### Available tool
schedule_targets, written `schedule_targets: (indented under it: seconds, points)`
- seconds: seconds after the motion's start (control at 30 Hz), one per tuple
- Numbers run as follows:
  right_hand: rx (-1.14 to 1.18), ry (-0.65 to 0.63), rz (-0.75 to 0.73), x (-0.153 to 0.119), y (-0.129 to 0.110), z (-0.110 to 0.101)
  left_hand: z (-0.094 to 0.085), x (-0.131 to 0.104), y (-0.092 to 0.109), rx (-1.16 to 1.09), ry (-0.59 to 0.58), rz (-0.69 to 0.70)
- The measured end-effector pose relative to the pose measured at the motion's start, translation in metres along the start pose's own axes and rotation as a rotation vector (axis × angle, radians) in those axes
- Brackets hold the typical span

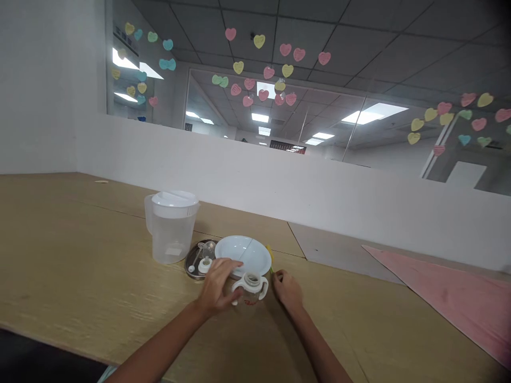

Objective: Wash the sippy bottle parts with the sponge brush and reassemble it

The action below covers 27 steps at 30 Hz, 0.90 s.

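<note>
A clear baby bottle [252, 290] with a white two-handled collar stands uncapped on the table, red print on its front. My left hand [217, 284] is at the bottle's left handle, thumb and fingers apart; whether it touches the handle is hard to tell. Beyond the bottle sits a white bowl [243, 249]. My right hand [288, 290] is closed at the bowl's right side, its fingertips on a thin green and yellow item [270, 254] mostly hidden by the bowl and fingers. Left of the bowl, a metal tray [187, 267] carries a white bottle collar [205, 265], a weighted straw [195, 260] and a clear cap [209, 249].
A translucent lidded pitcher [171, 234] stands left of the tray. Pink cloth [451, 292] covers part of the table at the right. Behind the table [99, 276] rises a white wall [239, 175] with a window above it, dotted with heart-shaped notes.
</note>
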State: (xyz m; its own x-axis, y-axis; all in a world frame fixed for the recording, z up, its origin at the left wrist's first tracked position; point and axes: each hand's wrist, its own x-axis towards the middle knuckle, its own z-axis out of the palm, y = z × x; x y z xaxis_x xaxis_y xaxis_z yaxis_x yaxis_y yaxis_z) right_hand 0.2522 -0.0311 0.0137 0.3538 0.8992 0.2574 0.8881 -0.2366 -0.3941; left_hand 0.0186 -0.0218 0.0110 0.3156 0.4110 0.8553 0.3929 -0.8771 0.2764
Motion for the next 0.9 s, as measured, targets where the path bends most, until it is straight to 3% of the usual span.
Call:
schedule_targets:
  seconds: [0.1, 0.13, 0.23, 0.37, 0.5, 0.57, 0.77, 0.9]
  points:
    - [0.108, 0.173, -0.032, 0.002, -0.001, -0.010, -0.013, 0.002, -0.025, 0.166, 0.285, -0.221]
    - [0.138, 0.223, -0.071, 0.004, -0.003, -0.014, -0.018, 0.002, -0.036, 0.257, 0.311, -0.295]
    - [0.222, 0.250, -0.216, 0.016, -0.017, -0.022, -0.028, -0.002, -0.065, 0.557, 0.190, -0.432]
    - [0.348, 0.122, -0.359, 0.038, -0.050, -0.020, -0.025, -0.013, -0.083, 0.659, 0.073, -0.447]
    - [0.345, -0.273, -0.395, 0.049, -0.082, -0.003, -0.018, -0.018, -0.081, 0.725, -0.044, -0.464]
    - [0.301, -0.394, -0.411, 0.049, -0.090, 0.007, -0.017, -0.017, -0.079, 0.741, -0.103, -0.491]
    - [0.246, -0.488, -0.375, 0.052, -0.093, 0.018, -0.022, -0.007, -0.068, 0.718, -0.219, -0.557]
    - [0.273, -0.498, -0.299, 0.060, -0.092, 0.013, -0.031, 0.001, -0.059, 0.730, -0.198, -0.593]
